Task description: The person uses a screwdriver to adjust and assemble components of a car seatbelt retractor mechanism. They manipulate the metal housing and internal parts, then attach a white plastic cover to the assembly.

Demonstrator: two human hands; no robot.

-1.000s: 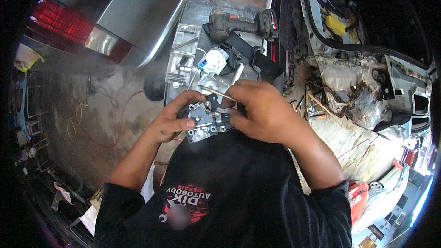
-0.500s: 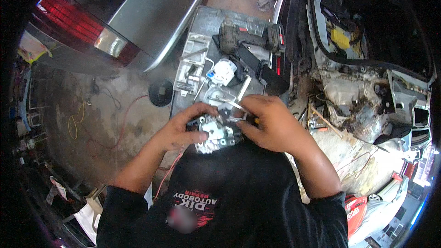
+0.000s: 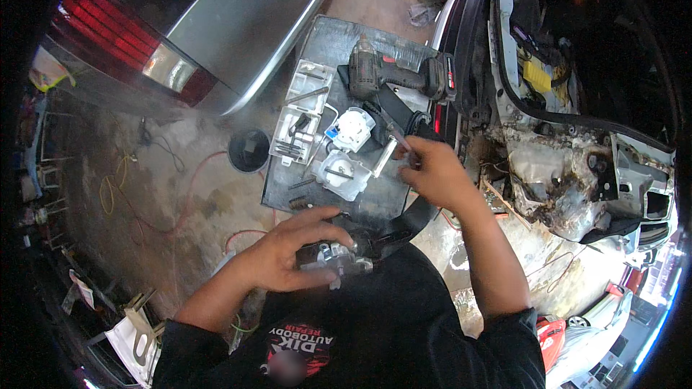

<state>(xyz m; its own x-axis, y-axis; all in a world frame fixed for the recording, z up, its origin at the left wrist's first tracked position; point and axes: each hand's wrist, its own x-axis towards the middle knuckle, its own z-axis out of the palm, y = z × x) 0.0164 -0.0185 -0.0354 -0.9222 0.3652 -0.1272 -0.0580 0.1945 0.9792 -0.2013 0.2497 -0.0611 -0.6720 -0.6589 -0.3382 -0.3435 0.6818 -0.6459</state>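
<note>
My left hand is closed around a metal seat belt retractor, held low against my shirt; its far side is hidden by the fingers. Black webbing curves away from it to the right. Above the bench's right side, my right hand pinches a slim, greyish tool that points away from me; its exact kind is unclear. Left of that hand lie a round white plastic part with a blue piece and a pale, translucent plastic cover.
A dark bench top carries a cordless impact driver and a bit case with several bits. A black bucket stands on the floor at left. Cars flank the bench: a grey one left, a stripped body right.
The retractor has come down toward my shirt in my left hand. My right hand has left it and moved right and away, over the bench, with a slim tool now in its fingers.
</note>
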